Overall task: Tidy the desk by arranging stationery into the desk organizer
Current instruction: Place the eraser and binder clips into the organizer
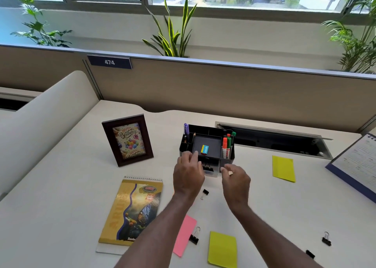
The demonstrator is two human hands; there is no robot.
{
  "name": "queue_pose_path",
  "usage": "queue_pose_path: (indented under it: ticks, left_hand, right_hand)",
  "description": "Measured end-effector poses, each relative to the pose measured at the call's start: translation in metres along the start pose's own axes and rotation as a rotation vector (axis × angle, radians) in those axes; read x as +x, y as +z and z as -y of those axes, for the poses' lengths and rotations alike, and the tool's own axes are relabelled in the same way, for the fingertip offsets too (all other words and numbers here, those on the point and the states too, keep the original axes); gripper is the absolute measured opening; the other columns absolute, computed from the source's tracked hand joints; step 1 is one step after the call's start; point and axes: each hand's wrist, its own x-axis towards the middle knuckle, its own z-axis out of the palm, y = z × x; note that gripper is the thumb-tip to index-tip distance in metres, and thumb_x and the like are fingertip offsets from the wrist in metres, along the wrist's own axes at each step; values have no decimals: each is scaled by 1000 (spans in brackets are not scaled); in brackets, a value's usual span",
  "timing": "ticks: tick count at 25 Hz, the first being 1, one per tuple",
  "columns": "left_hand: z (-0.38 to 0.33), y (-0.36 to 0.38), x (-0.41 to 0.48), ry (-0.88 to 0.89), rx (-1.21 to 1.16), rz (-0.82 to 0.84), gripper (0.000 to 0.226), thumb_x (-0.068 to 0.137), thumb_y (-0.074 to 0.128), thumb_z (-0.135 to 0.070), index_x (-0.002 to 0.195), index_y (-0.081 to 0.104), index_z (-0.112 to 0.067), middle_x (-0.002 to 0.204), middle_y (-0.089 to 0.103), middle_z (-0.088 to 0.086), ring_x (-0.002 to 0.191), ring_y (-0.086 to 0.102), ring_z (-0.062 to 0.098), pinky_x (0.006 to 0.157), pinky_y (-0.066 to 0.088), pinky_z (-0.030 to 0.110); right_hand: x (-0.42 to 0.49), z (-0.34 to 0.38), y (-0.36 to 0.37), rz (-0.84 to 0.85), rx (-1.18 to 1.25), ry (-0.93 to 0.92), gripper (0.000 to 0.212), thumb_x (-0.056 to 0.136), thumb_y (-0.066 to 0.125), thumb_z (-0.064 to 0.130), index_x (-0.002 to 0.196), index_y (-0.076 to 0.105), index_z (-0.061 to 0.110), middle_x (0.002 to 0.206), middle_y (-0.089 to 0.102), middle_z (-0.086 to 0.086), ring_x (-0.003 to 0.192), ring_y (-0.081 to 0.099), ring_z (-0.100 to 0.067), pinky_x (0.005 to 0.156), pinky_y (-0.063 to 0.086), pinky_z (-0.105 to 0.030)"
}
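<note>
The black desk organizer (203, 128) stands mid-desk with purple pens (186, 130) on its left, markers (227, 145) on its right and a small blue-and-yellow box (204, 149) in its tray. Its front drawer (211, 173) is pulled out, with a black binder clip (208, 168) in it. My left hand (188, 174) rests at the organizer's front left, fingers apart, thumb beside that clip. My right hand (236, 179) has its fingertips pinched at the drawer's right corner; what they hold is unclear. Loose binder clips (205, 193) (195, 237) (326, 239) lie on the desk.
Yellow sticky pads (283, 168) (222, 249) and a pink one (185, 234) lie around my arms. A spiral notebook (132, 212) and a photo frame (127, 140) are on the left. A clipboard (358, 163) is at the right edge, behind an open cable slot (274, 141).
</note>
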Motion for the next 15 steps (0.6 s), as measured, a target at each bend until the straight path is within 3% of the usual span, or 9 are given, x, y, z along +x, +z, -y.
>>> queue_pose_path:
  ticks: [4, 6, 10, 15]
  left_hand:
    - [7, 0, 6, 76, 108, 72, 43, 85, 39, -15, 117, 66, -4, 114, 65, 11, 88, 62, 27, 65, 56, 36]
    - [9, 1, 5, 111, 134, 89, 48, 81, 33, -17, 112, 68, -5, 108, 68, 7, 84, 61, 27, 63, 55, 36]
    - [11, 2, 3, 128, 162, 95, 43, 79, 36, -12, 103, 71, -8, 97, 71, 5, 81, 61, 26, 60, 53, 34]
    - [8, -6, 10, 169, 172, 95, 54, 80, 32, -13, 124, 62, -4, 122, 64, 11, 102, 60, 27, 73, 53, 36]
  right_hand:
    - [-30, -3, 13, 14, 520, 864, 16, 87, 64, 11, 79, 67, -2, 65, 62, -17, 57, 64, -25, 65, 54, -36]
    - [-36, 8, 23, 91, 860, 1083, 10, 88, 60, 1, 81, 62, -6, 64, 55, -15, 54, 54, -23, 56, 54, -32]
    - [-31, 36, 34, 158, 1101, 1188, 10, 88, 54, -9, 82, 61, -7, 67, 58, -16, 57, 56, -21, 54, 53, -28]
    - [-19, 47, 38, 118, 1252, 1200, 9, 87, 54, -11, 86, 61, -5, 67, 59, -15, 51, 56, -16, 48, 53, -23]
